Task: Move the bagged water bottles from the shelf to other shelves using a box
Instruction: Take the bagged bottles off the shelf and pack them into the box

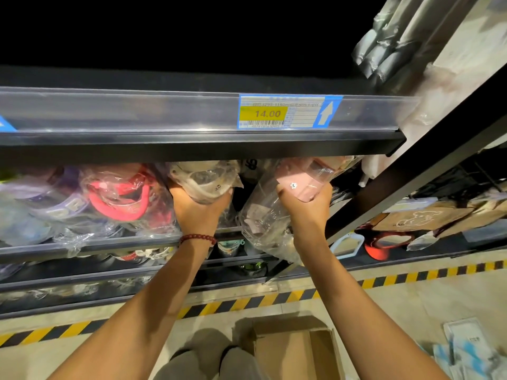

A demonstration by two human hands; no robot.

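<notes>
Both my arms reach up into a dark metal shelf (192, 146) packed with water bottles in clear plastic bags. My left hand (199, 208), with a red bead bracelet on the wrist, grips the base of a beige bagged bottle (204, 178). My right hand (308, 207) grips a pink bagged bottle (304, 179), and its loose bag hangs down beside my wrist. A red bagged bottle (120, 193) and a purple bagged bottle (52, 198) lie to the left on the same shelf. An open cardboard box (296, 349) sits on the floor by my knees.
A price label reading 14.00 (288, 112) is on the shelf rail above my hands. Lower shelves (109, 272) hold more bagged goods. Yellow-black hazard tape (247, 301) runs along the floor. A neighbouring rack at right holds brown paper bags (428, 215). Packaged items (466, 349) lie on the floor at lower right.
</notes>
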